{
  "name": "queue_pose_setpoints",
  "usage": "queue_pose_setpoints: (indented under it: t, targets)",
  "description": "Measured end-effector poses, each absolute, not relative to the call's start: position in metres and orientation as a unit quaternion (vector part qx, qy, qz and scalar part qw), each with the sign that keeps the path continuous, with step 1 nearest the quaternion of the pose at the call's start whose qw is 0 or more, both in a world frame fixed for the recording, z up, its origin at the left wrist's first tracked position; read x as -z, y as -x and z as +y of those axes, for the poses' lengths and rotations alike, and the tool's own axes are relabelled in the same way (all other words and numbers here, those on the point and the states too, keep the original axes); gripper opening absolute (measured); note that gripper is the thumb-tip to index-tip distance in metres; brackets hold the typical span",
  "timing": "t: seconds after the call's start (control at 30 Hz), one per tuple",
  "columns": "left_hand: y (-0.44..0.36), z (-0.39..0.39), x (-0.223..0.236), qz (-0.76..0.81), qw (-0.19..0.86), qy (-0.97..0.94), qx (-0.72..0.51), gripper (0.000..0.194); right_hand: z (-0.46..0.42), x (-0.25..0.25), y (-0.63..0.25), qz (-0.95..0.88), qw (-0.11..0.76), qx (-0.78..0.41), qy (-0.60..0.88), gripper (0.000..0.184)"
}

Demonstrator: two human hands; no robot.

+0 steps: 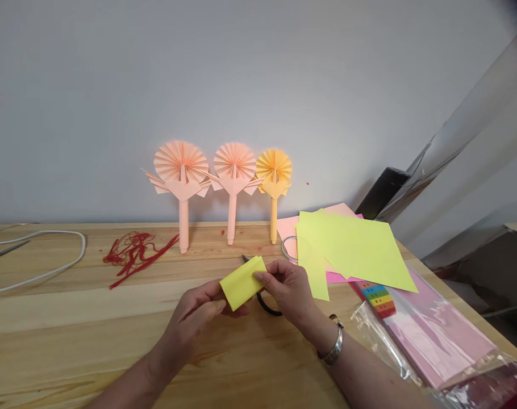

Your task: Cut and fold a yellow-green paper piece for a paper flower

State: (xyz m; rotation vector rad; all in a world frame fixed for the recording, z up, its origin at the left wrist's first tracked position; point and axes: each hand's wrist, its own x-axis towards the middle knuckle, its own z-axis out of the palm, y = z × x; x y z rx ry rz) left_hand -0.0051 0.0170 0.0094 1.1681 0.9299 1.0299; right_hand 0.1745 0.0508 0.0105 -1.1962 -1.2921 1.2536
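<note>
A folded piece of yellow paper [243, 284] is held up between both hands, tilted above the table. My left hand [199, 312] is closed on its lower left edge, thumb in front and fingers partly behind. My right hand [289, 289] pinches the upper right side, its thumb lying on the paper's face. Partly hidden behind the paper and the right hand, a pair of scissors [269, 305] lies on the table, one dark handle loop and the tip showing.
Three folded-paper fan figures, pink [183, 216], pink [232, 213] and orange [274, 213], lean against the wall. Red threads [134, 255] and a white cable [84, 245] lie left. Yellow sheets [361, 241] cover pink ones at right, near a plastic-wrapped paper pack [437, 335].
</note>
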Motion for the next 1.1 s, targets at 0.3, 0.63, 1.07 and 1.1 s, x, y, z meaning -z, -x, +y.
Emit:
queue_pose_setpoints:
  t: [0.3,0.63,1.07,1.1]
  targets:
    - [-0.004,0.017,-0.008,0.508,0.564,-0.478,-0.443,0.026,0.052,0.000,-0.175,-0.552,0.472,-0.493,0.479,0.022]
    - [-0.001,0.017,-0.006,0.520,0.514,-0.531,-0.429,0.026,0.055,-0.011,-0.177,-0.497,0.485,-0.613,0.376,0.044]
    - [-0.002,0.015,-0.004,0.525,0.438,-0.626,-0.374,0.029,0.052,-0.016,-0.179,-0.532,0.446,-0.586,0.418,0.026]
    - [-0.003,0.015,-0.005,0.525,0.437,-0.627,-0.375,0.028,0.052,-0.016,-0.178,-0.534,0.445,-0.582,0.421,0.027]
